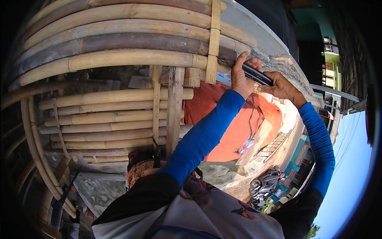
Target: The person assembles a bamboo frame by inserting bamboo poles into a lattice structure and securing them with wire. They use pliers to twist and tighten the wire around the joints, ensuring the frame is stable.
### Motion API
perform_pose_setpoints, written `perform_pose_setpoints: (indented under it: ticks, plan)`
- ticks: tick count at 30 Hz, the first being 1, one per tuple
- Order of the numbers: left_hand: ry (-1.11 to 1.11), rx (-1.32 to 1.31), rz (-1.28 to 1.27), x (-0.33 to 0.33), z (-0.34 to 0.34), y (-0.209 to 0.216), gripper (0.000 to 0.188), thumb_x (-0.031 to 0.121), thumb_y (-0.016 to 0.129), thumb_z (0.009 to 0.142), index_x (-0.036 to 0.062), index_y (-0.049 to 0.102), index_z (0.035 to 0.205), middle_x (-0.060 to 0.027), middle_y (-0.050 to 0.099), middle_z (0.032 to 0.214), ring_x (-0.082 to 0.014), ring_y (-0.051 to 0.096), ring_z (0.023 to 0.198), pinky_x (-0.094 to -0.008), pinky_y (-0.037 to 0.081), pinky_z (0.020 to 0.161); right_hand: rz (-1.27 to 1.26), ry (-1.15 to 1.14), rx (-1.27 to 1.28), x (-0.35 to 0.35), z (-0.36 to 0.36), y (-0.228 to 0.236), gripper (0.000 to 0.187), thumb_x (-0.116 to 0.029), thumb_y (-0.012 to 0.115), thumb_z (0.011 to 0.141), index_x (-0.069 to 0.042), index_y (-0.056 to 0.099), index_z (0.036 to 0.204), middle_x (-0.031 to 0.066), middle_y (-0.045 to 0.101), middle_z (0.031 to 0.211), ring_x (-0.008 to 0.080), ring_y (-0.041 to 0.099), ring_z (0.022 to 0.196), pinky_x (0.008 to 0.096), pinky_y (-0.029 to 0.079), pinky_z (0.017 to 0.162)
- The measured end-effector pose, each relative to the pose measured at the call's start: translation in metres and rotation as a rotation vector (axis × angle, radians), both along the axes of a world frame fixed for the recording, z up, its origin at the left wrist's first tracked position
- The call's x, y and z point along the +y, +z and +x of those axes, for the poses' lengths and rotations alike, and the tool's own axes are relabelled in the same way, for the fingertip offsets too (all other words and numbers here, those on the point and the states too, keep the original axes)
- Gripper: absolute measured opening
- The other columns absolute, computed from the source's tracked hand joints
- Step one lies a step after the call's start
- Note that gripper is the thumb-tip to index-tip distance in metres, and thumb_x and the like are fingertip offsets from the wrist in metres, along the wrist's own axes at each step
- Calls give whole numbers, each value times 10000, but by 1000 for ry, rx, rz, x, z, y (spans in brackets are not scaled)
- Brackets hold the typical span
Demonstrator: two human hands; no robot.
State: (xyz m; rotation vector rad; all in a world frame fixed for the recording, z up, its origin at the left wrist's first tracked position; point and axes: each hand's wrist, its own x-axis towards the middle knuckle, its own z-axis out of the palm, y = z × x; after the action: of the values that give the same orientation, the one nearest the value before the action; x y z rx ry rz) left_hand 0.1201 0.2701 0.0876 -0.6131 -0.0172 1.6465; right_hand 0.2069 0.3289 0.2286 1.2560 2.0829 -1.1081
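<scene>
A slim, dark black object [258, 75] with a smooth, shiny side spans my two hands; its kind does not show clearly. My left hand [242, 77] is closed around its upper left end, thumb pointing up near the end of a bamboo pole. On its lower right end, my right hand [281, 87] grips with bent fingers. Just left of my left hand, a split bamboo strip [213, 44] crosses a row of bamboo poles [139, 57]. A rough concrete edge [284, 63] lies beyond both hands.
Below the upper poles, a wooden post [175, 107] stands beside a second row of bamboo poles [103, 118]. An orange tarp [223, 127] hangs beneath my arms. Farther off are a ladder [274, 144] and parked motorbikes [266, 184]. A bamboo frame [38, 147] rises at the left.
</scene>
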Motion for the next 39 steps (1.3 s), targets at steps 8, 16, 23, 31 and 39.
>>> perform_pose_setpoints:
  ticks: [8, 16, 23, 31, 39]
  plan:
    - [1, -119, -281, 11, -8, 22, 151, 167, 701, 890, 65, 624, 971, 13, 454, 656, -163, 490, 579, -384, 511, 635, 969, 621, -334, -38, 2, -12, 348, -132, 738, 847, -55, 523, 1110, 104, 642, 941, 329, 697, 870, 441, 572, 709]
    - [-39, -62, -192, 2, 0, 13, 415, 421, 823, 869, 71, 633, 987, -7, 501, 648, -175, 527, 548, -356, 516, 570, 512, 468, -250, -15, 13, -18, 373, -204, 721, 903, 28, 514, 1110, 193, 661, 787, 358, 667, 660, 435, 541, 633]
    - [-136, 82, -283, -11, -7, 16, 562, 520, 836, 836, 30, 632, 1022, -14, 495, 660, -166, 548, 553, -337, 504, 529, -375, -489, -295, -7, -1, -10, 419, -420, 741, 969, -32, 597, 904, -22, 489, 631, 59, 412, 496, 250, 355, 432]
    - [-103, 77, -483, -3, -17, 27, 542, 513, 819, 866, 32, 580, 791, -27, 492, 609, -173, 534, 494, -333, 496, 446, 732, 379, -383, -59, -2, -17, 540, -33, 716, 798, -22, 478, 1282, 266, 699, 862, 445, 698, 892, 517, 559, 759]
    - [-168, 112, -228, -22, -5, 15, 613, 586, 805, 846, 9, 599, 875, -44, 511, 675, -181, 558, 570, -334, 525, 507, -282, -324, -281, -34, -5, 1, 279, -301, 772, 950, -49, 660, 907, -47, 487, 629, 85, 483, 513, 268, 388, 465]
